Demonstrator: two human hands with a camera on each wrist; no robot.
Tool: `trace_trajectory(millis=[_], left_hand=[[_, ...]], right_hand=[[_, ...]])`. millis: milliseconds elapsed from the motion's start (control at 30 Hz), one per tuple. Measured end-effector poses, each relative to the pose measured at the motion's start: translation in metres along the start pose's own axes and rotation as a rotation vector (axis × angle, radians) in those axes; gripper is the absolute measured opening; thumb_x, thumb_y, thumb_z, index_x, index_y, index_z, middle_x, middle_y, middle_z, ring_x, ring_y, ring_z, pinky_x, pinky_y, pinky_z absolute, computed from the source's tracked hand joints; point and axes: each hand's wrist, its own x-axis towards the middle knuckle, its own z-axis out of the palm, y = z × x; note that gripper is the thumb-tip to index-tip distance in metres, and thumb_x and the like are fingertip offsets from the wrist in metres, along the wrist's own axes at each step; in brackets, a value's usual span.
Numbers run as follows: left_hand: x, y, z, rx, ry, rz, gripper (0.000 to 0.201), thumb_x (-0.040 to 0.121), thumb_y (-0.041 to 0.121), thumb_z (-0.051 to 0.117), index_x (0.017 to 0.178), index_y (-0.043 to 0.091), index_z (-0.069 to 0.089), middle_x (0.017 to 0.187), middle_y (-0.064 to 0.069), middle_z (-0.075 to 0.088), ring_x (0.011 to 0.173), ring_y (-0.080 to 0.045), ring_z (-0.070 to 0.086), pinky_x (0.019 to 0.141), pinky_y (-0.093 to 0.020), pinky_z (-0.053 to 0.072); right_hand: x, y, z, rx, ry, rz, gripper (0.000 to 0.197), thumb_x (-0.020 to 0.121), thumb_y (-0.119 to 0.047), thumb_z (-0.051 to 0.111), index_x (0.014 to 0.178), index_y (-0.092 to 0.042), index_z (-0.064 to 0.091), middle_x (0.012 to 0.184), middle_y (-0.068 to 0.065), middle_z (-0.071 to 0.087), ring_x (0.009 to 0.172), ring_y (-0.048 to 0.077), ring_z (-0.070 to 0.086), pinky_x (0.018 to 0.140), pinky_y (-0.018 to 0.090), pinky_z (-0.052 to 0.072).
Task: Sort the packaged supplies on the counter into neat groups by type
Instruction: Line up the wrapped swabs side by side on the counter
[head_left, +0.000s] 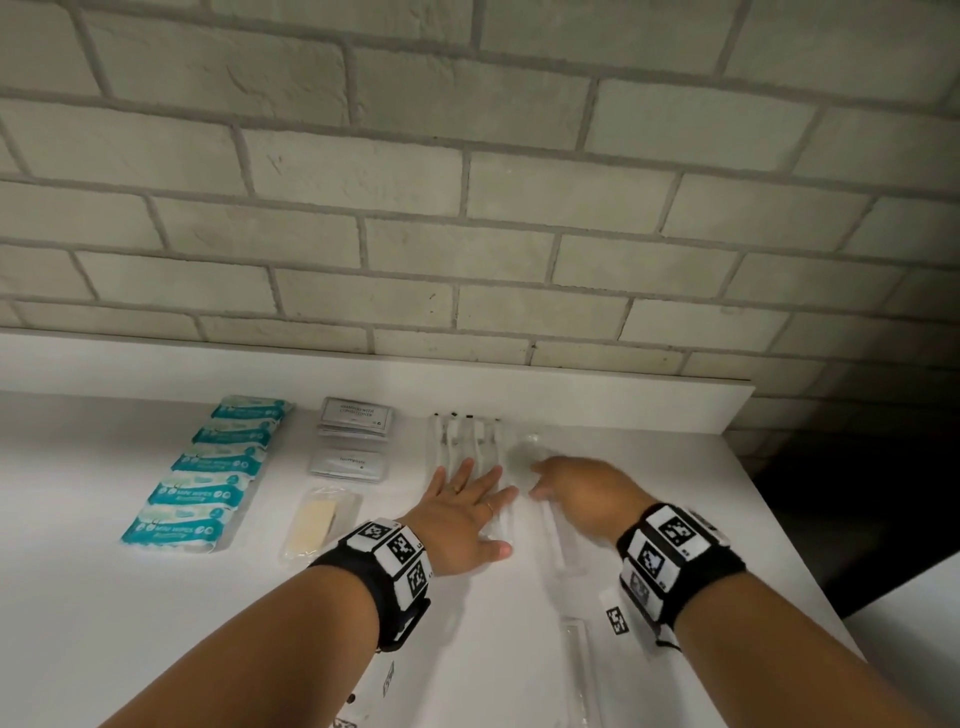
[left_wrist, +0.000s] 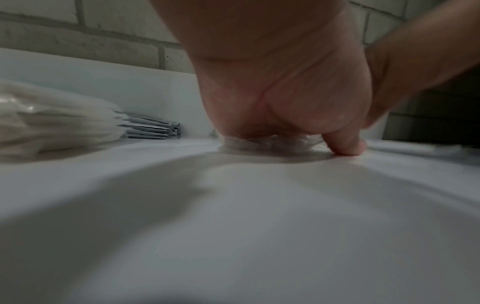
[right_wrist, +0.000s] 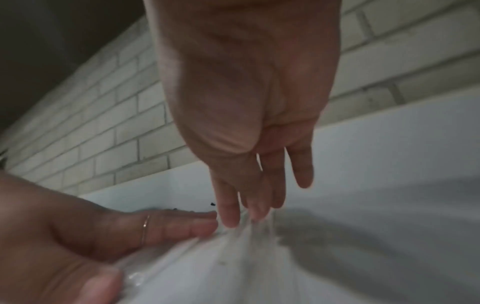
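From the head view, the white bench (head_left: 156, 623) runs along a pale brick wall (head_left: 467, 182). At the left lies a column of five teal wipe packs (head_left: 202, 475), overlapping from far to near. Right of them sit grey sachets (head_left: 356, 418) in a small stack, a second sachet pile (head_left: 348, 464) nearer, and nearest a clear packet holding something yellowish (head_left: 317, 522). Further right is a row of clear-wrapped toothbrushes (head_left: 465, 439) lying side by side, their far ends near the upstand. The left hand (head_left: 460, 512) lies flat on the near part of these wrappers, fingers straight and spread, gripping nothing. The right hand (head_left: 582, 491) is just right of it, fingers bent down onto a crinkled clear packet (head_left: 527, 449); whether it pinches the packet is unclear here. Another clear-wrapped piece (head_left: 556, 540) lies between the wrists, and one more (head_left: 579, 670) near the bottom edge.

The left wrist view shows what the head view hides: the palm (left_wrist: 280, 86) pressing down on clear film (left_wrist: 270, 143), thumb tip on the bench. The sachets (left_wrist: 153, 128) appear edge-on at left.

The right wrist view is blurred. The right hand's fingers (right_wrist: 228, 209) hang nearly straight, tips touching clear film (right_wrist: 233, 246); no closed pinch shows. The left hand's ringed finger (right_wrist: 166, 224) lies on the same film.
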Motion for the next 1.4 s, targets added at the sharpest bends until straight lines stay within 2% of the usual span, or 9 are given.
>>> trace_trajectory(millis=[167, 333, 467, 567, 733, 800, 1000, 1233, 1400], left_hand=[[-0.001, -0.003, -0.007, 0.007, 0.008, -0.006, 0.075, 0.094, 0.062, 0.031, 0.152, 0.036, -0.010, 0.158, 0.008, -0.024, 0.142, -0.021, -0.031, 0.117, -0.047, -0.017], [0.001, -0.003, -0.009, 0.007, 0.024, -0.004, 0.075, 0.094, 0.061, 0.032, 0.152, 0.037, -0.008, 0.158, 0.008, -0.024, 0.142, -0.021, -0.031, 0.116, -0.046, -0.019], [0.000, -0.004, -0.010, -0.004, 0.025, 0.004, 0.075, 0.094, 0.061, 0.033, 0.152, 0.037, -0.008, 0.158, 0.008, -0.024, 0.142, -0.021, -0.031, 0.116, -0.046, -0.019], [0.000, -0.004, -0.010, -0.006, 0.022, 0.003, 0.075, 0.094, 0.061, 0.033, 0.152, 0.037, -0.008, 0.158, 0.007, -0.024, 0.142, -0.021, -0.031, 0.116, -0.046, -0.019], [0.001, -0.005, -0.009, -0.003, 0.014, 0.003, 0.076, 0.094, 0.061, 0.033, 0.152, 0.036, -0.008, 0.158, 0.008, -0.024, 0.142, -0.021, -0.032, 0.116, -0.046, -0.019], [0.001, -0.005, -0.009, -0.004, 0.016, 0.004, 0.076, 0.093, 0.062, 0.033, 0.152, 0.036, -0.009, 0.158, 0.008, -0.024, 0.142, -0.021, -0.032, 0.116, -0.046, -0.018], [-0.002, -0.003, -0.010, -0.027, 0.034, 0.006, 0.082, 0.093, 0.060, 0.036, 0.150, 0.035, -0.018, 0.158, 0.007, -0.025, 0.143, -0.020, -0.030, 0.117, -0.046, -0.017], [-0.001, -0.004, -0.010, -0.018, 0.033, -0.003, 0.081, 0.092, 0.062, 0.036, 0.152, 0.035, -0.012, 0.158, 0.005, -0.026, 0.143, -0.020, -0.030, 0.117, -0.046, -0.017], [0.000, -0.004, -0.009, -0.012, 0.027, -0.011, 0.080, 0.092, 0.062, 0.036, 0.152, 0.035, -0.008, 0.158, 0.005, -0.025, 0.142, -0.020, -0.031, 0.117, -0.046, -0.017]], right_hand=[[-0.005, 0.013, 0.001, 0.066, 0.172, 0.005, 0.045, 0.100, -0.007, 0.039, 0.140, -0.025, 0.049, 0.151, -0.006, 0.040, 0.138, 0.017, 0.039, 0.110, 0.022, 0.027], [0.003, -0.001, 0.009, -0.007, 0.006, 0.048, 0.047, 0.094, -0.034, 0.051, 0.141, -0.025, 0.047, 0.146, -0.004, 0.047, 0.132, 0.017, 0.044, 0.104, 0.028, 0.035], [0.009, -0.016, 0.009, 0.074, 0.000, 0.250, 0.057, 0.084, -0.031, 0.066, 0.134, -0.011, 0.044, 0.125, 0.010, 0.054, 0.113, 0.026, 0.056, 0.083, 0.030, 0.045], [0.017, -0.015, 0.002, 0.208, 0.088, 0.336, 0.041, 0.087, -0.006, 0.049, 0.127, -0.003, 0.041, 0.110, 0.016, 0.062, 0.096, 0.031, 0.063, 0.067, 0.029, 0.042], [0.022, -0.006, -0.013, 0.701, 0.086, 0.492, 0.034, 0.081, 0.000, 0.050, 0.115, -0.006, 0.050, 0.087, 0.014, 0.060, 0.064, 0.025, 0.056, 0.055, 0.028, 0.046], [0.020, -0.003, -0.011, 0.691, 0.014, 0.502, 0.033, 0.083, -0.001, 0.054, 0.115, -0.002, 0.057, 0.086, 0.014, 0.060, 0.068, 0.026, 0.055, 0.060, 0.031, 0.047], [0.026, -0.006, 0.005, 0.494, 0.003, 0.349, 0.055, 0.078, -0.009, 0.069, 0.130, -0.018, 0.054, 0.129, 0.005, 0.058, 0.101, 0.022, 0.064, 0.073, 0.028, 0.052], [0.045, -0.015, 0.008, 0.403, 0.006, 0.293, 0.051, 0.079, -0.010, 0.070, 0.127, -0.019, 0.057, 0.129, 0.004, 0.058, 0.092, 0.018, 0.058, 0.072, 0.023, 0.041], [0.049, -0.012, 0.012, 0.368, 0.022, 0.294, 0.051, 0.076, -0.012, 0.072, 0.124, -0.020, 0.058, 0.127, 0.007, 0.056, 0.108, 0.025, 0.060, 0.081, 0.026, 0.048]])
